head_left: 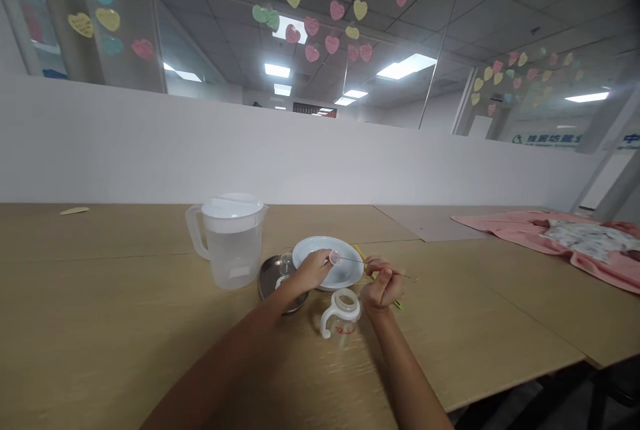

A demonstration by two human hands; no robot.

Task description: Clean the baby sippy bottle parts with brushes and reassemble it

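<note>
Over the white basin (306, 246), my left hand (314, 271) pinches a small round translucent piece (335, 257), perhaps a bottle nipple or ring. My right hand (382, 283) is closed around a thin metal wire rod (354, 260), whose left end reaches the round piece. What sits on that tip is too small to tell. Below the hands stands a clear baby bottle (344, 313) with a white handled collar, its mouth uncovered. To the left, partly behind my left arm, a metal tray (267, 278) holds a clear cap (287, 263) and a small white part.
A lidded plastic pitcher (234, 243) with clear liquid stands left of the tray. Something yellow-green and long (397, 304) lies beside the basin, partly behind my right hand. Far right, a pink cloth (520, 225) carries a doll-like figure in patterned clothing (590, 238).
</note>
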